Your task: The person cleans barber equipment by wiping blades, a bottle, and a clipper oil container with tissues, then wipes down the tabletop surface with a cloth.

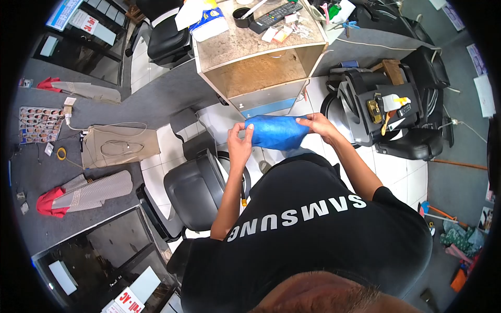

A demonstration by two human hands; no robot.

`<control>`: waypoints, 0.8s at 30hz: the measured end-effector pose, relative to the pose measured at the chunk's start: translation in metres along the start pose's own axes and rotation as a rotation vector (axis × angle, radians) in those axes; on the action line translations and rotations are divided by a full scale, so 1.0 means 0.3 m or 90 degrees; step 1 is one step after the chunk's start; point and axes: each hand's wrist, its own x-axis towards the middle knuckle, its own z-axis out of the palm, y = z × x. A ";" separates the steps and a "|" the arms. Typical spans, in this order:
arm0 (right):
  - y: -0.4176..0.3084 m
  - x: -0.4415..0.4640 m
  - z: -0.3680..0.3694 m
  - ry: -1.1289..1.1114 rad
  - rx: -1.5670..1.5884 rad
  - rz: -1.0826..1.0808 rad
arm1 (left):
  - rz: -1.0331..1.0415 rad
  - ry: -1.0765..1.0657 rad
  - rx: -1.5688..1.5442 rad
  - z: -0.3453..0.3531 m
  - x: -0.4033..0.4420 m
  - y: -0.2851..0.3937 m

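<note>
A blue, slightly shiny folded cloth (276,131) is stretched between my two hands in front of my waist. My left hand (240,140) pinches its left end, the thumb lying on the front. At the other end, my right hand (319,127) grips the upper right corner between thumb and fingers. Directly beyond the cloth stands a worn wooden cabinet (229,49) with an open shelf and a blue-fronted drawer (269,108). The back of the cloth and some of my fingertips are hidden.
On the cabinet top lie a remote control (275,18), a black cup (242,18), a tissue pack (209,21) and small scraps. A black barber chair (194,190) stands to my left. Another chair at right bears a tray (389,112) with clippers (373,110).
</note>
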 end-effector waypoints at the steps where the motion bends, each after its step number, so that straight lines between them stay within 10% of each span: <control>1: -0.028 0.015 -0.012 0.024 -0.039 -0.024 | 0.022 0.014 0.028 -0.008 0.022 0.037; 15: -0.510 0.033 -0.067 0.125 -0.369 -0.742 | 0.130 0.198 0.063 -0.195 0.285 0.418; 24: -0.806 0.113 0.009 0.057 -0.242 -0.610 | 0.091 0.211 -0.182 -0.283 0.600 0.516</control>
